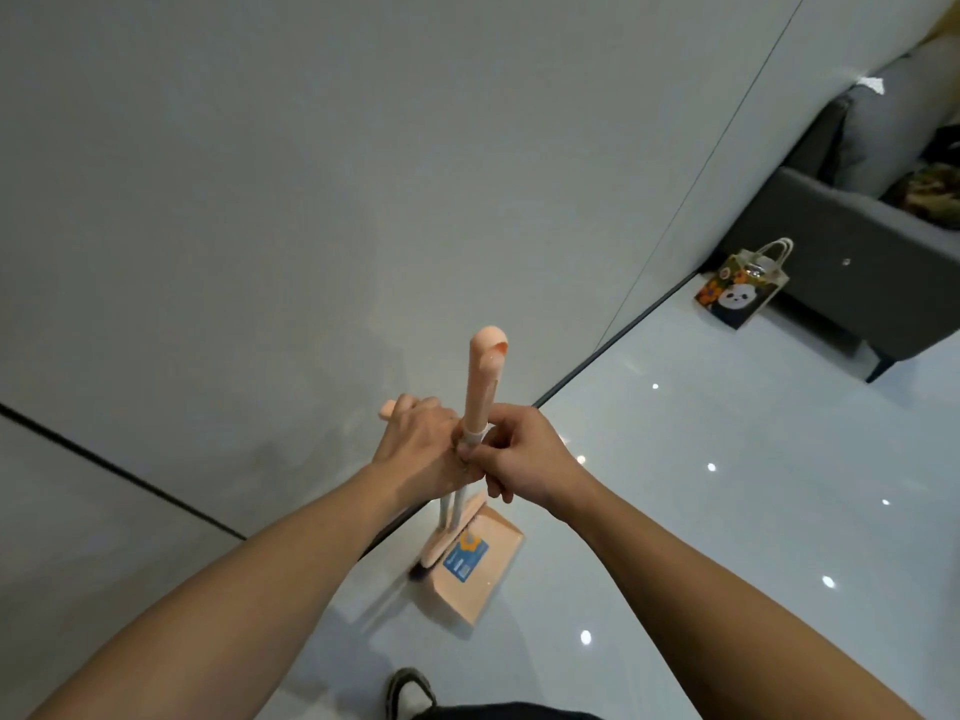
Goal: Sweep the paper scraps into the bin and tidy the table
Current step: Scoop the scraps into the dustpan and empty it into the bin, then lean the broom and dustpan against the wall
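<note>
Peach plastic is what you hold: a broom (480,387) and a dustpan (470,569) stand together against the grey wall (260,174), and both of your hands meet on their handles. Your left hand (421,444) wraps around the shorter handle, whose peach end shows just past your knuckles on the far left side. Your right hand (524,459) touches the left one, and its fingers (496,426) curl and pinch the taller broom handle at the pale ring where the peach grip begins. The grip rises straight above your fingers and ends in a rounded tip with a hanging hole.

Below your fingers, two thin white poles go down to the floor (727,511). There the broom head sits inside the dustpan, which stands tilted on the glossy pale tiles and carries a blue label (466,556). If the bristles touch the floor, I cannot tell.

Far to the right of your fingers, a paper bag (740,288) with a panda and orange flowers stands on the floor, just beside a dark grey sofa (857,283). Near you, below your arms, the toe of one shoe (410,691) shows on the tiles.
</note>
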{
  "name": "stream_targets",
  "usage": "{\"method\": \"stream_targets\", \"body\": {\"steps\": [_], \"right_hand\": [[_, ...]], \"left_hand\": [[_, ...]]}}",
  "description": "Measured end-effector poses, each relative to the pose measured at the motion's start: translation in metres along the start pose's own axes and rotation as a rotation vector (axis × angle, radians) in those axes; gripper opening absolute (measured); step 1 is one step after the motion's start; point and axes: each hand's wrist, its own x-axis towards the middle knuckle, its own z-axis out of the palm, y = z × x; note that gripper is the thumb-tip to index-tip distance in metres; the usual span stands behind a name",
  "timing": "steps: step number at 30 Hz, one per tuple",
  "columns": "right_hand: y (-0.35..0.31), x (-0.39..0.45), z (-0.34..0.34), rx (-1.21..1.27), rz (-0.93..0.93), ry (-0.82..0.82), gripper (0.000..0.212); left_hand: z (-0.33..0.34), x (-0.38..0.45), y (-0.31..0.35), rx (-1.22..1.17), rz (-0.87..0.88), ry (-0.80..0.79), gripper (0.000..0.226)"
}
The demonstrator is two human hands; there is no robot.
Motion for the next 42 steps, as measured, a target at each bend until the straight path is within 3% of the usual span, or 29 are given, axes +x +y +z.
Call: {"method": "stream_targets", "body": {"steps": [4,6,9,11,14,16,18,21,25,28,31,39,42], "right_hand": [[0.004,0.003,0.005,-0.029,0.054,-0.001,0.02],[0.011,0.0,0.005,0.006,0.095,0.05,0.027],[0.028,-0.009,0.003,0.043,0.188,0.126,0.024],[0.044,-0.02,0.005,0.066,0.266,0.162,0.021],[0.064,-0.037,0.011,0.084,0.374,0.174,0.02],[0.073,-0.043,0.014,0.083,0.426,0.177,0.019],[0.083,-0.046,0.014,0.081,0.463,0.182,0.018],[0.096,-0.051,0.018,0.055,0.496,0.18,0.017],[0.112,-0.061,0.021,0.025,0.515,0.198,0.017],[0.125,-0.073,0.018,0.018,0.511,0.205,0.018],[0.138,-0.088,0.007,0.019,0.493,0.213,0.02],[0.166,-0.15,-0.077,0.089,0.408,0.284,0.03],[0.18,-0.186,-0.129,0.099,0.38,0.356,0.032]], "left_hand": [[0.017,-0.002,-0.017,-0.052,0.001,-0.064,0.025],[0.028,-0.006,-0.033,-0.133,0.022,-0.043,0.031],[0.044,-0.005,-0.057,-0.171,0.027,-0.02,0.035],[0.061,-0.004,-0.07,-0.143,-0.016,-0.089,0.039],[0.089,-0.017,-0.086,-0.342,-0.14,-0.168,0.041],[0.104,-0.029,-0.091,-0.399,-0.016,-0.068,0.036],[0.111,-0.034,-0.09,-0.444,-0.003,0.038,0.028],[0.116,-0.038,-0.087,-0.293,-0.081,0.067,0.072],[0.113,-0.057,-0.08,-0.192,-0.234,-0.002,0.089],[0.109,-0.072,-0.067,-0.159,-0.387,0.057,0.093],[0.098,-0.084,-0.044,-0.14,-0.459,0.14,0.082],[0.069,-0.062,0.07,-0.184,-0.771,-0.102,0.056],[0.062,-0.026,0.133,-0.213,-0.665,-0.13,0.055]]}}
